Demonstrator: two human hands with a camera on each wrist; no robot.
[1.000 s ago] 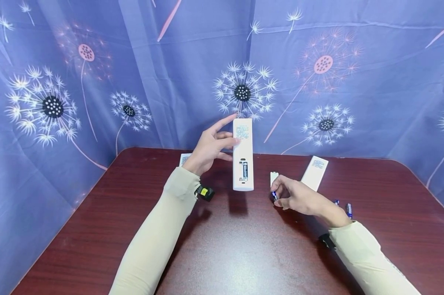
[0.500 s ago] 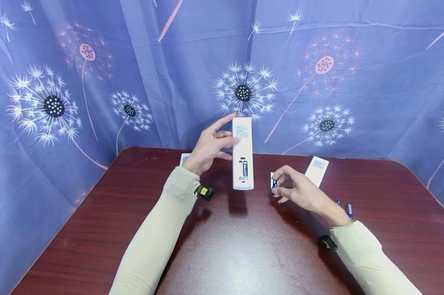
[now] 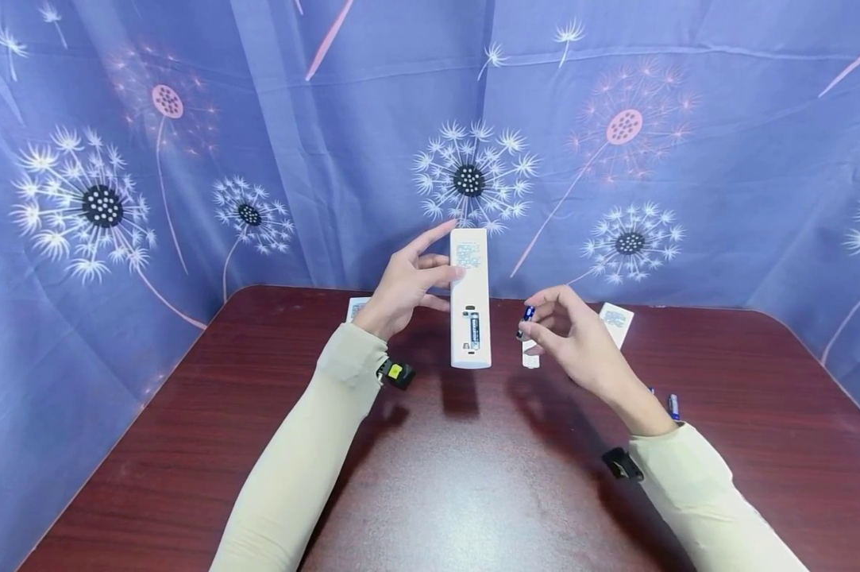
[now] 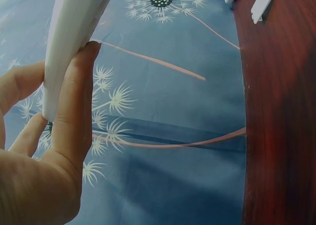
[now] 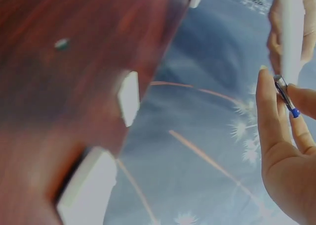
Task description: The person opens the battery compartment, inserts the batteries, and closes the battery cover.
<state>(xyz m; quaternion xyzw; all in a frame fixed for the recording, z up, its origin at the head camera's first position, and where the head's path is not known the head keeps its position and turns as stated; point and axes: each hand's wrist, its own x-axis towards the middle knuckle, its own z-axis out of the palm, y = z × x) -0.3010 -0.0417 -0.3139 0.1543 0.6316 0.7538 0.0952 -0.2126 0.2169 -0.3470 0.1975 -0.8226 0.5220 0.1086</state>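
Observation:
Upright above the table, a white remote control [image 3: 478,287] shows its back, where a battery compartment lies uncovered with one battery [image 3: 475,330] in its right side. My left hand [image 3: 401,292] grips it by the left edge, thumb on the back and fingers behind; the left wrist view shows the remote's narrow side [image 4: 69,42]. Right of the remote, my right hand [image 3: 578,345] pinches a blue battery [image 3: 529,314] between thumb and fingers, raised off the table. In the right wrist view this battery [image 5: 285,97] is tilted, its blue end down.
Below the held battery lies a small white battery cover [image 3: 531,360]. A second remote [image 3: 618,319] rests behind my right hand, and another white remote-like piece [image 3: 356,305] is partly hidden behind my left wrist. Loose batteries [image 3: 673,407] lie near the right forearm. A patterned curtain [image 3: 372,143] borders the table.
My right hand has lifted the battery from near the tabletop, moving up and away from me past the battery cover. The left hand and the remote stay almost still.

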